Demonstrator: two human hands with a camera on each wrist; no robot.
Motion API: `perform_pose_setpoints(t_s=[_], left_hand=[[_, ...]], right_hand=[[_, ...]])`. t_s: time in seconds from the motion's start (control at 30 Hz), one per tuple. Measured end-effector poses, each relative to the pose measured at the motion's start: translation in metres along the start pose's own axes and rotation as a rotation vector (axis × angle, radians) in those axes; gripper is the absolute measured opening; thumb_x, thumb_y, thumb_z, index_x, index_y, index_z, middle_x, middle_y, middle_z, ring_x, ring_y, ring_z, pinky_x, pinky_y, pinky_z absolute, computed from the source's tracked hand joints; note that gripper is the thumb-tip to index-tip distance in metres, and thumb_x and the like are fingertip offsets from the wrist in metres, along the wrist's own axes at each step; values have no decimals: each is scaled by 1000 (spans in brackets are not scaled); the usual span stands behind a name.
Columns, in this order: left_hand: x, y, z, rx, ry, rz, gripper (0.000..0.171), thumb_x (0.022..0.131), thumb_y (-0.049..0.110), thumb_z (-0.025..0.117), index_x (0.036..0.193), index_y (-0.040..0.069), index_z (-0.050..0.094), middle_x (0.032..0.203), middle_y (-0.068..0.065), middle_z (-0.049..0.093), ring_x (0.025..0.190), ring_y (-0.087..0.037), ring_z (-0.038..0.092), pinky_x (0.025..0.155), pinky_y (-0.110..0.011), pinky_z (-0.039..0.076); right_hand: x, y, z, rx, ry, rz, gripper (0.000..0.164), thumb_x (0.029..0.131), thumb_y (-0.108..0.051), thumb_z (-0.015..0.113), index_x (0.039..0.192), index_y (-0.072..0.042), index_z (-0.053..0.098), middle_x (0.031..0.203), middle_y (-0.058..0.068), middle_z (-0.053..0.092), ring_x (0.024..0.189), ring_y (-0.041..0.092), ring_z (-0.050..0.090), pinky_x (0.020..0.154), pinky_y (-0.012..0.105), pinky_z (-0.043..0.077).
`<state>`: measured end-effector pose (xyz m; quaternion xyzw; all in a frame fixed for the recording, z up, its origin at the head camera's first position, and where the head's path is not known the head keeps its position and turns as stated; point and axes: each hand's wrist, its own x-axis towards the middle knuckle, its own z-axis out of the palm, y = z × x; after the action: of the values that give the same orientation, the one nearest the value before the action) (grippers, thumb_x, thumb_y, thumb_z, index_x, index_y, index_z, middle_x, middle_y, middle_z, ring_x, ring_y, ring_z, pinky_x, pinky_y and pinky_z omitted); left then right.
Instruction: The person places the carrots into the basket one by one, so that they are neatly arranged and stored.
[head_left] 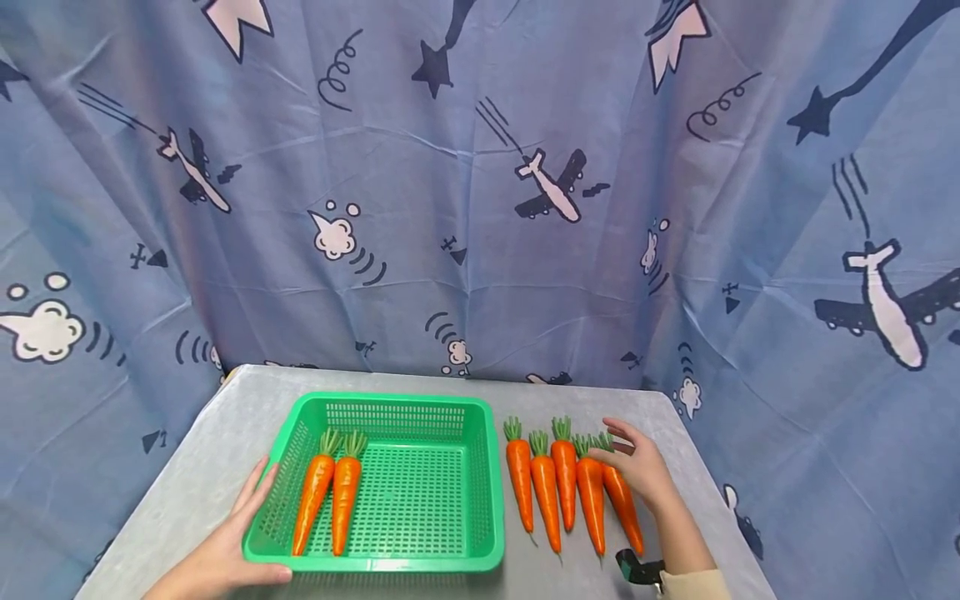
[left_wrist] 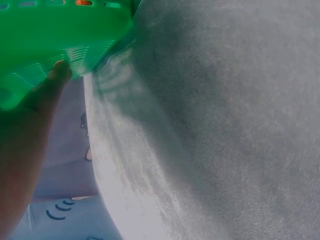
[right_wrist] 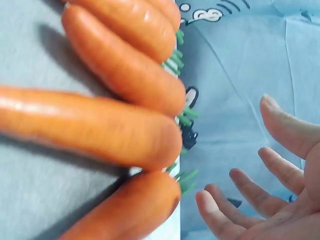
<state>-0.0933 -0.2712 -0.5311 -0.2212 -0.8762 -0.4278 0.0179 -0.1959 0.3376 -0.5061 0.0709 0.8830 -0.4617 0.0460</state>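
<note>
A green plastic basket (head_left: 483, 483) sits on the table with two carrots (head_left: 313, 500) side by side at its left, leafy ends toward the back. My left hand (head_left: 225, 542) spans its front left corner, fingers straight along the left wall and thumb near the front rim. In the left wrist view, a digit lies against the basket's slotted outer wall (left_wrist: 65, 30). To the basket's right, several carrots (head_left: 545, 500) lie in a row, green tops facing away. Over the rightmost carrot's (head_left: 624, 508) top hovers my right hand (head_left: 637, 462), fingers spread and holding nothing.
The grey table (head_left: 180, 492) ends at a blue patterned curtain (head_left: 465, 208) that hangs behind and along both sides. A dark strap (head_left: 637, 568) shows at the right wrist, by the carrot tips.
</note>
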Motion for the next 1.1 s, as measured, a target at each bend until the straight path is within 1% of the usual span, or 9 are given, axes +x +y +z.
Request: perform_pose_setpoints(t_s=[0.13,0.27,0.37,0.43,0.6,0.77,0.87,0.97,1.1], left_hand=[[0,0,0,0,-4,-4,129,69,18,92,164,10,5,170,-6,-11,139,22,-1,93,-21,42],[2,0,0,-39,-43,-55,125,74,18,89,164,15,2,170,1,-15,135,26,-1,91,-21,43],[3,0,-1,-81,-77,-97,121,79,17,85,164,18,-1,169,7,-18,131,30,-2,89,-21,43],[3,0,-1,-84,-80,-102,122,79,17,85,164,18,-1,169,7,-18,131,30,-2,90,-21,43],[4,0,-2,-70,-61,-92,123,77,17,87,164,18,0,169,6,-17,132,29,-1,90,-20,43],[3,0,-1,-76,-55,-84,123,77,17,87,164,17,0,169,6,-17,132,28,0,91,-20,42],[1,-1,1,-76,-54,-80,123,77,17,87,164,16,0,169,6,-18,132,28,0,92,-20,42],[1,-2,1,-76,-58,-87,123,77,17,87,164,17,0,169,6,-18,132,29,-1,92,-21,42],[1,-2,0,-78,-68,-108,122,79,18,86,164,19,-1,168,9,-19,130,31,0,91,-22,44]], right_hand=[[-1,12,-7,-33,-8,24,82,88,-44,77,154,-12,41,157,26,38,138,50,41,105,61,43],[-1,26,-15,-93,-27,34,75,92,-35,74,153,-7,40,155,31,34,136,56,38,104,65,41],[0,36,-19,-129,-52,44,73,92,-29,74,153,-5,41,153,35,34,133,59,40,100,66,43],[1,41,-20,-139,-70,55,74,91,-29,75,152,-5,41,151,38,35,132,60,40,97,64,47],[3,49,-19,-98,-104,97,78,89,-31,77,153,-6,40,151,39,33,136,58,37,92,56,53],[6,56,-16,-64,-122,123,79,87,-28,80,153,-7,41,150,40,36,135,55,38,90,51,56],[8,60,-14,-51,-135,131,80,85,-22,82,153,-9,42,148,39,39,129,51,46,85,47,57],[10,62,-12,-47,-154,130,84,83,-18,84,154,-10,41,147,39,40,115,43,56,77,42,56],[10,60,-9,-37,-148,130,83,80,-14,85,153,-11,45,144,39,43,97,32,59,68,38,53]])
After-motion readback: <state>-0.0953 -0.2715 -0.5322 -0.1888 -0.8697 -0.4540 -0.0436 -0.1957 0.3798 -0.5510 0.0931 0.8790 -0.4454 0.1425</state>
